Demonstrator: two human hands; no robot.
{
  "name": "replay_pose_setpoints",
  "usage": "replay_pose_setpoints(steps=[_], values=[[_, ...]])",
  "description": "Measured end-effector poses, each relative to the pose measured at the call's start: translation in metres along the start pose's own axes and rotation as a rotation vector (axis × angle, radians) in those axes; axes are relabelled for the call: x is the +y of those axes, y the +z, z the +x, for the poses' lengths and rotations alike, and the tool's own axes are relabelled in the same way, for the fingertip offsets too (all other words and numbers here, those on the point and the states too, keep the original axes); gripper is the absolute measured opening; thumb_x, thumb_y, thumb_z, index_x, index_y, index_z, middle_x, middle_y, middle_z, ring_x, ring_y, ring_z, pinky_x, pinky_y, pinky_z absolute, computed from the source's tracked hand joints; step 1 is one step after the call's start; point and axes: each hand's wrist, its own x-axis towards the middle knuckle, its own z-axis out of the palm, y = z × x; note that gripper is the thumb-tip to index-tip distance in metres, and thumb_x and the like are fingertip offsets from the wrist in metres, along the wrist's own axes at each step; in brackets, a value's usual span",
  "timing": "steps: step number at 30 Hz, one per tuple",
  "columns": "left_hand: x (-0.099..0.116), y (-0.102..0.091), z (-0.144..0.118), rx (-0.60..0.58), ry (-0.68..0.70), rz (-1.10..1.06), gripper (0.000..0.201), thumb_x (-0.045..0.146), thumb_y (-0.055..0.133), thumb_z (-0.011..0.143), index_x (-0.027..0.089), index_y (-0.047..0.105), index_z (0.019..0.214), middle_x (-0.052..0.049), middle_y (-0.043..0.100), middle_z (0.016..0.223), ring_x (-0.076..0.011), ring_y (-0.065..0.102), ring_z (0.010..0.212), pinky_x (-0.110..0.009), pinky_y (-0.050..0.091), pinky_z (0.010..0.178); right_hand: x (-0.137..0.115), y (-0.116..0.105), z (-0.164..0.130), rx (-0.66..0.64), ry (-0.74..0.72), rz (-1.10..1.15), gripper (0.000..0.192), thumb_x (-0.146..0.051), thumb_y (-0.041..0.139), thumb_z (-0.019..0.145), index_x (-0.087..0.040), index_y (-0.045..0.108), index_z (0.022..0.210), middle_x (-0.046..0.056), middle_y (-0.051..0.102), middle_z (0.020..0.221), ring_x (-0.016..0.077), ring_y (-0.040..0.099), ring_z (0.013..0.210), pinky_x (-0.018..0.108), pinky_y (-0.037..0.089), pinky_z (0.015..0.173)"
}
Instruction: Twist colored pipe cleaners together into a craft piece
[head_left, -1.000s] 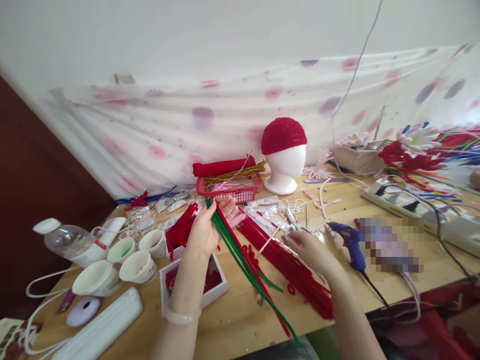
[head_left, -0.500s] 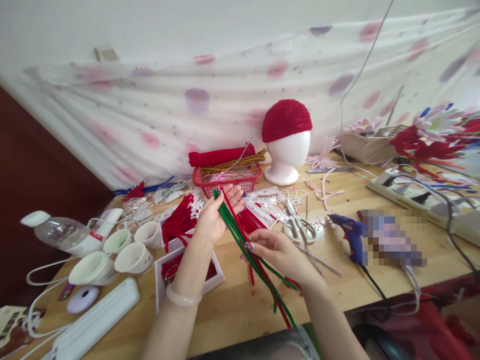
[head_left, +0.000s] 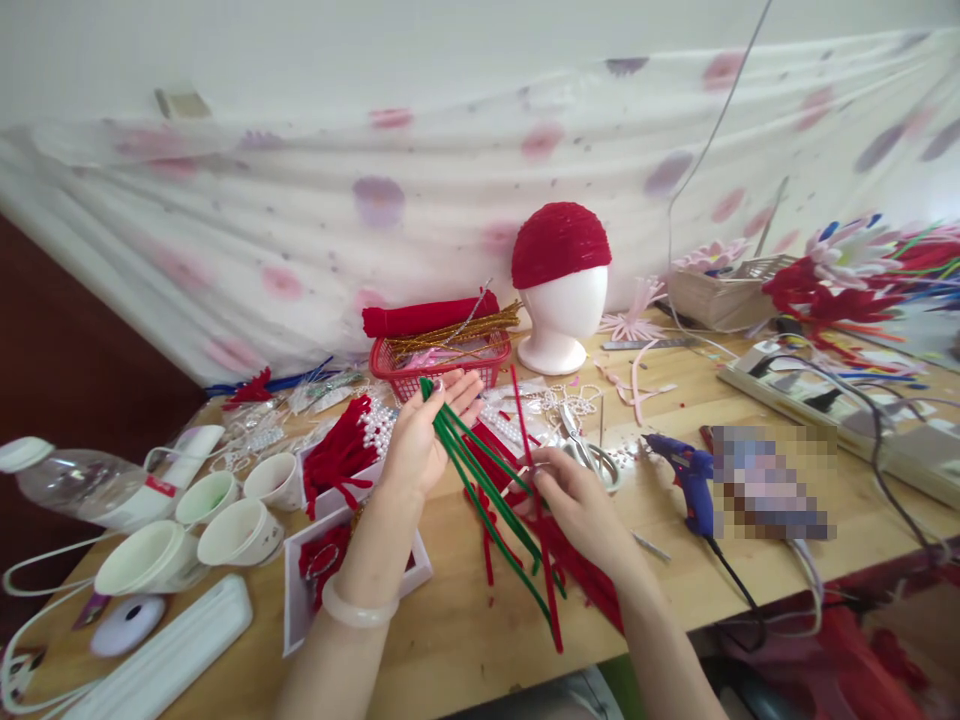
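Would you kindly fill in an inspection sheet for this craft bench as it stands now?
Surface: wooden table, crowded.
Job's things: green pipe cleaners bunched in left hand; right hand pinches one red pipe cleaner, pulled apart from the bunch.
Clutter: scissors, blue glue gun, red basket, foam head with red cap, paper cups, plastic bottle.
Hands: both closed on pipe cleaners.
Cables: glue gun's black cord; white cord at left.
Surroundings: spotted cloth behind.
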Motion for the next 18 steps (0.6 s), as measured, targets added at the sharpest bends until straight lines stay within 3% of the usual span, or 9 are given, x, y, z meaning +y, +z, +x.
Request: replay_pose_setpoints(steps=[6,9,11,13,15,18], values=[[0.022,0.002,-0.002,-0.035,0.07,-0.023,0.022,0.009,0.043,0.097,0.01,0.065,0.094,-0.014,0.075,0.105,-0.0215,0.07,0.105,-0.044,0.046,0.108,0.016,-0.036,0.028,0.138,0.103,-0.001,0.026,-0.031,0.046,0.082,-0.018,0.059,0.1,0.004,0.069,0.072,0.0191,0.066,0.063,0.033,0.053,0.064],[0.032,0.002,-0.006,-0.029,0.092,-0.042,0.022,0.011,0.043,0.098,0.011,0.066,0.093,-0.012,0.075,0.101,-0.0186,0.072,0.1,-0.04,0.047,0.107,0.007,-0.044,0.028,0.241,0.089,-0.221,0.025,-0.033,0.05,0.083,-0.017,0.065,0.096,0.012,0.073,0.092,0.0274,0.068,0.089,0.043,0.052,0.085],[0.033,0.003,-0.01,-0.024,0.099,-0.061,0.023,0.012,0.043,0.098,0.011,0.065,0.092,-0.012,0.075,0.1,-0.0186,0.072,0.099,-0.04,0.047,0.107,-0.007,-0.038,0.022,0.275,0.009,-0.279,0.03,-0.04,0.054,0.086,-0.018,0.066,0.102,0.015,0.071,0.112,0.0311,0.063,0.109,0.047,0.045,0.097],[0.029,0.006,-0.015,-0.036,0.095,-0.087,0.024,0.011,0.042,0.098,0.011,0.065,0.091,-0.013,0.075,0.099,-0.0209,0.072,0.1,-0.043,0.047,0.107,-0.023,-0.022,0.013,0.149,-0.097,-0.18,0.038,-0.048,0.056,0.088,-0.021,0.064,0.113,0.012,0.068,0.121,0.0289,0.061,0.115,0.045,0.044,0.101],[0.021,0.008,-0.019,-0.062,0.096,-0.125,0.023,0.011,0.042,0.098,0.012,0.064,0.092,-0.013,0.075,0.099,-0.0232,0.071,0.103,-0.046,0.047,0.106,-0.035,-0.001,0.005,-0.131,-0.153,0.039,0.043,-0.051,0.064,0.084,-0.023,0.062,0.116,0.009,0.069,0.119,0.0252,0.063,0.111,0.04,0.047,0.097],[0.01,0.009,-0.025,-0.065,0.137,-0.165,0.019,0.012,0.043,0.098,0.013,0.062,0.096,-0.013,0.074,0.102,-0.0242,0.068,0.109,-0.047,0.046,0.108,-0.041,0.028,-0.006,-0.491,-0.046,0.269,0.045,-0.05,0.07,0.081,-0.021,0.058,0.113,0.003,0.072,0.088,0.0173,0.068,0.077,0.03,0.053,0.071]])
